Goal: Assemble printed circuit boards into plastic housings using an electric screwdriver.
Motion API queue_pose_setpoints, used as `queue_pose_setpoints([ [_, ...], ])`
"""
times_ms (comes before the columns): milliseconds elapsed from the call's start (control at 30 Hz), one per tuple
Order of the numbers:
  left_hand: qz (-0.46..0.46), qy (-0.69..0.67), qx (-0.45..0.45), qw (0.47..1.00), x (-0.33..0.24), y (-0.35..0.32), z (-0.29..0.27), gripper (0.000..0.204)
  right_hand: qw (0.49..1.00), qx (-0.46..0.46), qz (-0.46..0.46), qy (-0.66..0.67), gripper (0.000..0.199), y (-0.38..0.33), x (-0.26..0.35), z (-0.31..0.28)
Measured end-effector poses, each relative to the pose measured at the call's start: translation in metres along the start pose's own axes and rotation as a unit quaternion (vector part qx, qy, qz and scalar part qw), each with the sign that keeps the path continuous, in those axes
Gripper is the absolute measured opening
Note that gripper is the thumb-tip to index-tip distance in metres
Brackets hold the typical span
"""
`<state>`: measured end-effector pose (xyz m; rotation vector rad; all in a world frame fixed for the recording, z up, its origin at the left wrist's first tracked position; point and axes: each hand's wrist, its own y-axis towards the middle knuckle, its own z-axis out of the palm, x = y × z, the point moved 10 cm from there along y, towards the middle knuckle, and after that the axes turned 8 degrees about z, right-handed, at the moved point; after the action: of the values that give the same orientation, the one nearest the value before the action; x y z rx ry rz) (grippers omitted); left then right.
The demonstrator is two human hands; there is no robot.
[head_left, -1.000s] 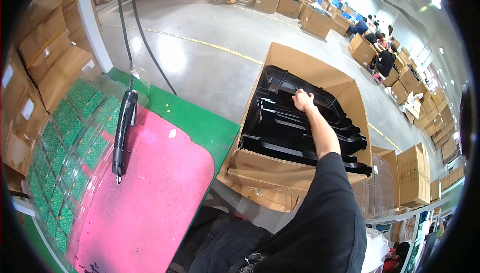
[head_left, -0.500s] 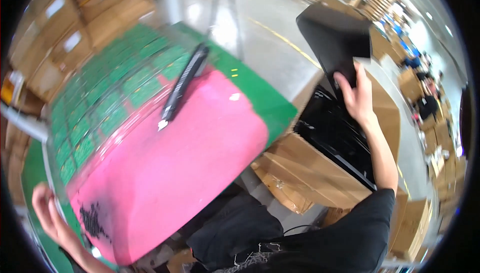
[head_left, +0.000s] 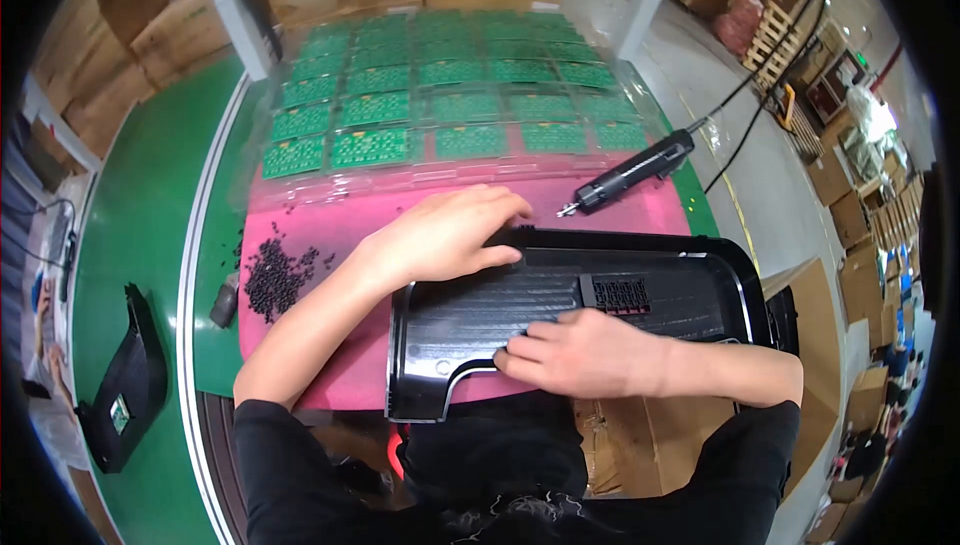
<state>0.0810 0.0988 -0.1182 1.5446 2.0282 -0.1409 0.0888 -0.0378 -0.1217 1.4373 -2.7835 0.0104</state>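
Note:
A black plastic housing (head_left: 480, 320), shaped like a shallow tray with a notched near corner, lies on the pink mat (head_left: 340, 385) in front of me. Over its far left edge is my left hand (head_left: 440, 235), thumb apart from the outstretched fingers, with the far rim close to the gap between them. Curled fingers of my right hand (head_left: 590, 355) close over the near rim beside the notch; the thumb is hidden. A slotted grille (head_left: 622, 295) shows in the housing beyond the right hand. Just past the far rim lies a black electric screwdriver (head_left: 635, 173), its bit pointing left.
Clear plastic trays with green circuit boards (head_left: 370, 145) cover the far table. Small black screws (head_left: 275, 280) lie heaped at left. Another black housing (head_left: 125, 395) rests on the green surface farther left. A cardboard box (head_left: 810, 345) with black parts stands at right.
My right hand has brought the black housing from above the box at right onto the mat. My left hand has come from the table's left edge to the housing. The view has turned.

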Motion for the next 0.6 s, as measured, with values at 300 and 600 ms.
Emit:
queue_pose_setpoints([
  [300,-0.112,0.098,0.101,0.984,0.026,-0.029,-0.017,0.022,0.949,-0.174,0.251,0.077,0.016,0.085,-0.187,-0.062],
  [600,-0.155,0.162,0.169,0.960,0.032,-0.041,-0.013,0.022,0.898,-0.206,0.354,-0.159,0.065,0.102,-0.338,0.003],
])
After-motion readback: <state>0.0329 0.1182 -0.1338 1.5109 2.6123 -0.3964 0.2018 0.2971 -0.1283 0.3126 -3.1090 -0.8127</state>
